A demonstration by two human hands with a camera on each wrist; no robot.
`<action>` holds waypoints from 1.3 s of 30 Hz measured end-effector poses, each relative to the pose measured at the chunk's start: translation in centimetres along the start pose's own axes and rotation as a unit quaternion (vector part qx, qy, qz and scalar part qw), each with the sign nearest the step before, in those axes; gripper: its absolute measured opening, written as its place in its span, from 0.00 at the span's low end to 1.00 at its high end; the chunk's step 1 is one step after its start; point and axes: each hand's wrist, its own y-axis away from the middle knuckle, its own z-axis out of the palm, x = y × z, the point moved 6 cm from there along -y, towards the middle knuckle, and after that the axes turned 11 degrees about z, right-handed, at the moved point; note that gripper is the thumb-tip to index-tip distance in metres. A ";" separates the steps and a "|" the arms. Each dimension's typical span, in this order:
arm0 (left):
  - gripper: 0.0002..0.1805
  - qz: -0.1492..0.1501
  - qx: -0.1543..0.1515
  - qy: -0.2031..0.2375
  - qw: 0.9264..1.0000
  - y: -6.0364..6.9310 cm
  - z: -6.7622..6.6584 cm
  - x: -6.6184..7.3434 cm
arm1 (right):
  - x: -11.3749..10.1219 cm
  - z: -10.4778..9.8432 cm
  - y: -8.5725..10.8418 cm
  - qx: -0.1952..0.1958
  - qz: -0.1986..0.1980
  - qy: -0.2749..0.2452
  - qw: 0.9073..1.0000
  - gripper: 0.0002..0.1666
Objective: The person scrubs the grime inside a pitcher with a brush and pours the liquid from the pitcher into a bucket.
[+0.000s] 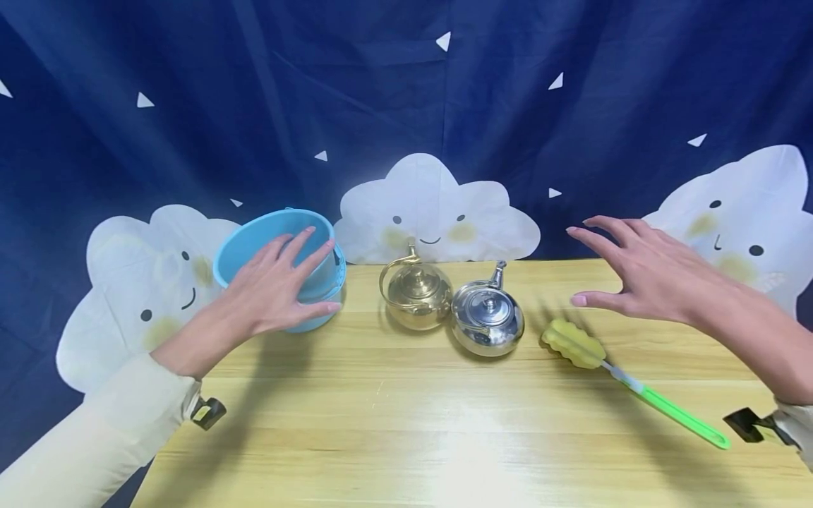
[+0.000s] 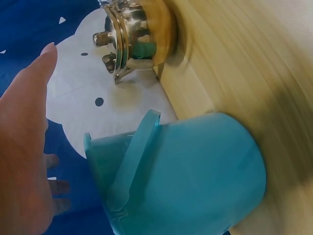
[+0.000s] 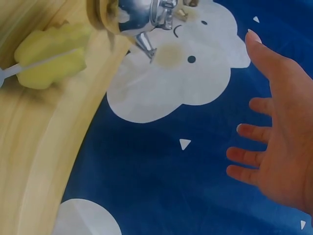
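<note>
In the head view my left hand hovers over a light blue bucket, fingers spread and holding nothing. The left wrist view shows a gap between that hand and the bucket, whose handle hangs at its side. My right hand is raised with fingers extended, above a yellow sponge brush with a green handle. Between the hands stand a gold teapot and a silver teapot, side by side. Neither hand touches anything.
The light wooden table ends at the back against a dark blue curtain printed with white clouds and triangles. Small dark cameras are strapped at both wrists. The brush lies slanted on the table's right side.
</note>
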 end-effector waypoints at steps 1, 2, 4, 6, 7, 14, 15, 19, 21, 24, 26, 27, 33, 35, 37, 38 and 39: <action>0.56 0.000 0.000 0.001 1.000 0.0 0.0 0.0 | 0.0 0.0 0.0 -0.001 0.000 -0.001 1.000 0.60; 0.56 0.000 0.002 0.001 1.000 -0.1 0.0 0.1 | -0.1 0.1 0.0 -0.001 0.000 -0.002 1.000 0.59; 0.56 0.001 0.002 0.002 1.000 -0.2 0.0 0.2 | -0.1 0.1 0.0 -0.002 0.000 -0.003 1.000 0.58; 0.56 0.000 0.001 0.001 1.000 -0.4 0.1 0.3 | -0.2 0.2 0.0 -0.001 0.000 -0.003 1.000 0.57; 0.56 0.000 0.001 0.001 1.000 -0.4 0.1 0.4 | -0.2 0.2 0.0 0.000 -0.002 -0.004 1.000 0.56; 0.55 0.002 0.000 -0.003 1.000 -0.6 0.4 0.8 | -0.8 0.4 -0.2 0.002 -0.007 -0.006 1.000 0.52; 0.55 0.002 0.001 -0.004 1.000 -0.7 0.4 0.9 | -0.8 0.5 -0.2 0.003 -0.007 -0.007 1.000 0.51; 0.56 0.002 0.006 -0.004 1.000 -0.8 0.6 1.0 | -1.0 0.6 -0.3 0.004 -0.008 -0.011 1.000 0.49; 0.55 0.001 0.008 -0.003 1.000 -0.9 0.6 1.0 | -1.2 0.7 -0.3 0.006 -0.009 -0.012 1.000 0.48; 0.55 0.002 0.011 -0.004 1.000 -1.0 0.7 1.2 | -1.4 0.9 -0.3 0.008 -0.014 -0.013 1.000 0.47; 0.55 0.005 0.013 -0.004 1.000 -1.0 0.8 1.3 | -1.6 0.9 -0.4 0.008 -0.019 -0.014 1.000 0.46; 0.55 0.006 0.015 -0.004 1.000 -1.1 0.8 1.4 | -1.7 1.0 -0.4 0.008 -0.021 -0.015 1.000 0.46; 0.55 0.011 0.022 -0.004 1.000 -1.2 1.0 1.6 | -2.2 1.1 -0.6 0.006 -0.026 -0.023 0.999 0.43; 0.55 0.011 0.025 -0.004 1.000 -1.2 1.0 1.7 | -2.3 1.1 -0.7 0.011 -0.028 -0.025 0.999 0.43; 0.55 0.010 0.027 -0.003 1.000 -1.2 1.1 1.7 | -2.5 1.1 -0.8 0.019 -0.031 -0.027 0.999 0.42; 0.55 0.008 0.029 -0.002 1.000 -1.1 1.1 1.7 | -2.5 1.1 -0.9 0.022 -0.033 -0.028 0.999 0.41; 0.55 0.007 0.029 0.000 1.000 -1.1 1.1 1.7 | -2.6 1.0 -0.9 0.024 -0.034 -0.029 0.999 0.41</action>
